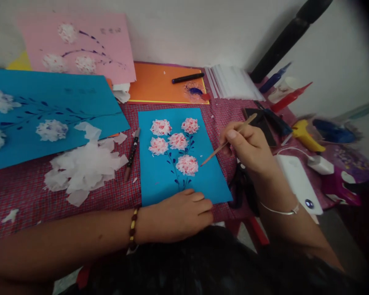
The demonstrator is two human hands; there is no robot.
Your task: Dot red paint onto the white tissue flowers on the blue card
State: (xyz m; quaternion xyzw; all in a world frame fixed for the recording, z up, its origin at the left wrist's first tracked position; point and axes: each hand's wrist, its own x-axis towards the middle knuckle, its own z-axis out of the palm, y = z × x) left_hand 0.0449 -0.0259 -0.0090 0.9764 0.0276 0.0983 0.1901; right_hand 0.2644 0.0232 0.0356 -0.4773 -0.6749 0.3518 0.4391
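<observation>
A blue sheet of paper [153, 180] lies in front of me, bearing several pink-and-white crumpled-paper flowers [187, 164] and painted dark stems with small leaves [174, 164]. Between the thumb and fingers of my right hand [249, 143], closed in a pinch, is a thin wooden stick [217, 151]. Its reddish tip is just right of the lowest flower, over the blue sheet; I cannot tell whether it touches. My left hand [181, 215] rests palm down across the sheet's lower edge, fingers loosely laid out and nothing visible in them.
White tissue pieces [83, 164] and a dark dotted pen [132, 155] lie left of the sheet. Behind are another blue flower picture [27, 143], a pink one [117, 49] and orange paper with paint [153, 82]. Paint tubes [290, 97], a yellow glue gun [307, 134] and a white phone [299, 180] lie rightward.
</observation>
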